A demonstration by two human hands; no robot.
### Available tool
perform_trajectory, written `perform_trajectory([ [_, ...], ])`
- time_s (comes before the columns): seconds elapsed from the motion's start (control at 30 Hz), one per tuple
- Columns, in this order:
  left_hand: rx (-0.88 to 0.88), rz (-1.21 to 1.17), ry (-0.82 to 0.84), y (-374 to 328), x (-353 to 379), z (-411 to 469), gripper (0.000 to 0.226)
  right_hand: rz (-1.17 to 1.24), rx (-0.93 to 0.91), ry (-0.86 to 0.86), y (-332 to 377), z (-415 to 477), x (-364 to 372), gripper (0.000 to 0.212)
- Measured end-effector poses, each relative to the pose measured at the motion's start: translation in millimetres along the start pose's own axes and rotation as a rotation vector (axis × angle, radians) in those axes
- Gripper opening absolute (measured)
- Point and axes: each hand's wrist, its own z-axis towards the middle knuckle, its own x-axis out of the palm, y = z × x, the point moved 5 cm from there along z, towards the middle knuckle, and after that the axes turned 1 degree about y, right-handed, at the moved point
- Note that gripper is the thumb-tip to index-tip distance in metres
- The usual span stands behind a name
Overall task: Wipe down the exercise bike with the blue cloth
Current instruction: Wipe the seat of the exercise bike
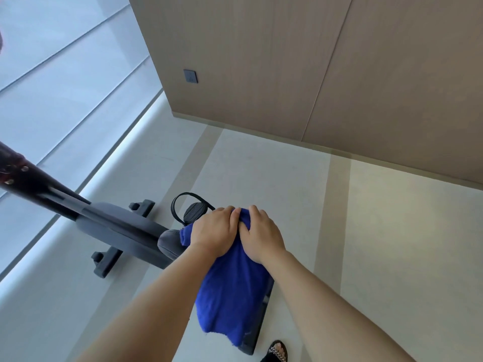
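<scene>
My left grip [214, 231] and right grip [261, 235] both clutch the bunched top of the cloth [232, 296], which hangs draped over the near end of the bike [122, 231], beside its pedal [194, 211]. The bike stands on a pale floor [392, 257] with tan stripes, near a wood-panel wall [261, 61] bearing a grey socket [190, 76].

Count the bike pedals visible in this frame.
1. The pedal, with its strap loop, shows just beyond the left hand gripping the blue cloth, beside the bike body. Another pedal may be hidden behind that body.
</scene>
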Motion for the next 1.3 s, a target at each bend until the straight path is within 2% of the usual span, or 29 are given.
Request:
perform_trajectory([
  [0.13, 0.008, 0.007, -0.123, -8, -5, -16, 0.039, -0.001, -0.032, -0.064, 2, -13, -1, 0.027],
  [0.3, 0.122, 0.032, -0.164, -14, -5, -42, 0.037, -0.083, -0.026, -0.215, 0, -39, 5, 0.040],
  [0.4, 0.212, 0.102, -0.137, -11, -6, -54, 0.041, -0.119, -0.012, -0.291, -2, -58, 12, 0.047],
  [0.57, 0.376, 0.204, -0.036, 6, -10, -75, 0.055, -0.203, 0.051, -0.293, 2, -85, 25, 0.055],
  [0.8, 0.586, 0.195, 0.057, 32, -17, -118, 0.067, -0.195, 0.062, -0.396, 22, -149, 51, 0.054],
  [0.9, 0.648, 0.178, 0.102, 45, -18, -137, 0.075, -0.197, 0.068, -0.377, 28, -173, 67, 0.062],
  [1.0, 0.642, 0.181, 0.128, 50, -14, -150, 0.080, -0.290, 0.107, -0.348, 32, -186, 77, 0.076],
  [1.13, 0.581, 0.217, 0.121, 50, -1, -160, 0.090, -0.355, 0.160, -0.382, 38, -183, 70, 0.080],
  [1.3, 0.530, 0.332, 0.125, 37, 9, -154, 0.091, -0.302, 0.117, -0.352, 28, -177, 61, 0.067],
])
